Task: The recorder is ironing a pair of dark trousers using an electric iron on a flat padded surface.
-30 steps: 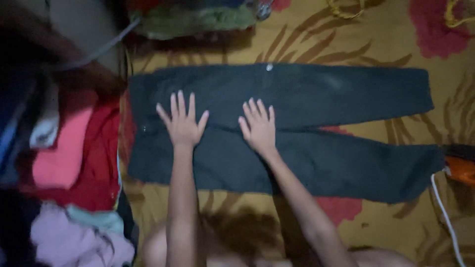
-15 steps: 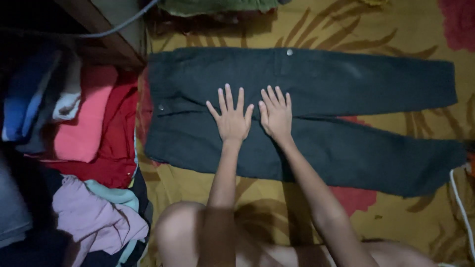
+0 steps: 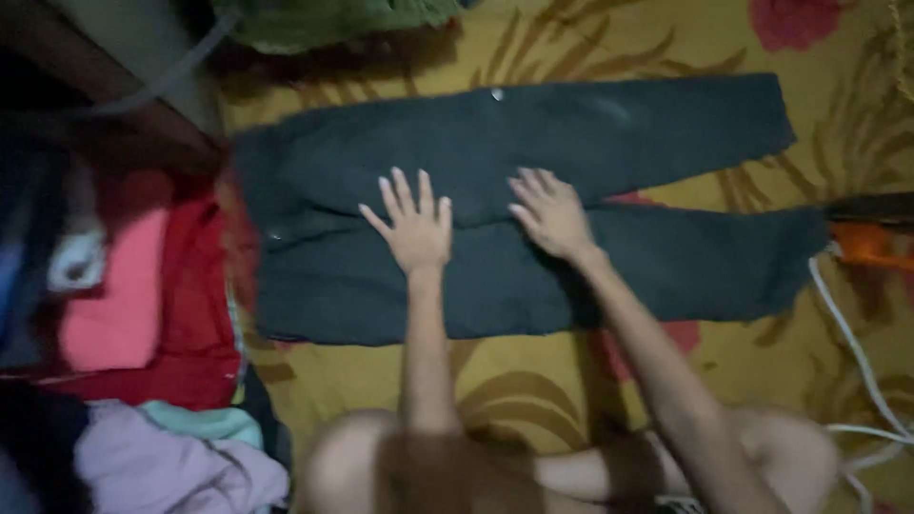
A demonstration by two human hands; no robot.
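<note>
A pair of dark green trousers (image 3: 666,133) lies spread flat on a yellow floral sheet (image 3: 533,381), waist to the left, legs running right. My left hand (image 3: 413,225) rests flat on the trousers near the crotch, fingers spread. Just to its right, my right hand (image 3: 550,211) also lies palm down on the cloth, fingers apart. Neither hand grips the fabric.
A heap of clothes (image 3: 143,314) in red, pink, lilac and blue sits at the left. A green garment (image 3: 333,19) lies at the top. A white cable (image 3: 852,352) and an orange object (image 3: 871,243) are at the right. My knees show at the bottom.
Both hands have stayed flat on the trousers; they have spread a little apart from each other. The view has shifted slightly.
</note>
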